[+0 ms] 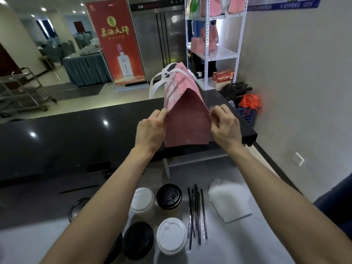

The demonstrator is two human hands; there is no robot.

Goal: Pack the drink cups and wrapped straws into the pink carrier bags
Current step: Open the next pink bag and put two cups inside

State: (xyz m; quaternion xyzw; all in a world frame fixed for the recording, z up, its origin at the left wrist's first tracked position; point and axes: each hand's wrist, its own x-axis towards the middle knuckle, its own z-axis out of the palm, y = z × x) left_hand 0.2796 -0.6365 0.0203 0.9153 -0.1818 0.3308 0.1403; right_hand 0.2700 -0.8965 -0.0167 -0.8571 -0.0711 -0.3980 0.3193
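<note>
I hold a folded pink carrier bag [187, 128] up in front of me, its bottom flap toward me and its white handles [159, 80] at the far end. My left hand [151, 128] pinches the bag's left edge and my right hand [224, 126] pinches its right edge. Below on the grey table stand several lidded cups: a white-lidded one [142, 200], a black-lidded one [169, 196], another black one [138, 240] and another white one [171, 235]. Several wrapped black straws [197, 214] lie to their right.
White napkins [229, 199] lie right of the straws. A loose black lid [77, 208] sits at the left, partly behind my forearm. A dark counter [66, 138] runs across beyond the table. A white shelf [213, 44] with more pink bags stands behind.
</note>
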